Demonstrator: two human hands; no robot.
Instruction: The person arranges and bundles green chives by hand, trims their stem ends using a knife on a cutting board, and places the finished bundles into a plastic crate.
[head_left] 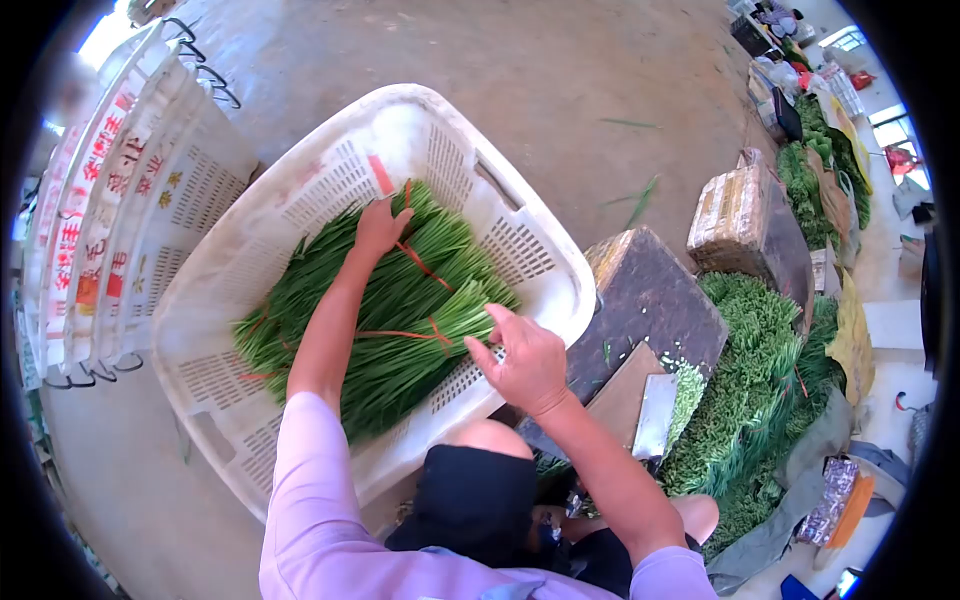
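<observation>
Tied bunches of long green chives point(400, 280) lie side by side in a white slotted plastic basket point(420, 115), pale cut ends toward the upper right. My left hand point(378, 228) grips a bunch at its far end, thumb near the orange band; its fingertips are partly hidden among the greens. My right hand point(528, 362) hovers over the basket's near right side, beside the cut ends of the closest bunch. Its thumb and forefinger are apart, with nothing between them. Orange bands point(400, 333) wrap the bunches.
Stacked white baskets point(150, 190) with red lettering stand at the left. Right of my basket are a dark block point(660, 290), a wide metal blade point(655, 415) on a board, and a large heap of greens point(735, 370). Another worn block point(750, 220) sits behind. Loose leaves point(642, 200) lie on the floor.
</observation>
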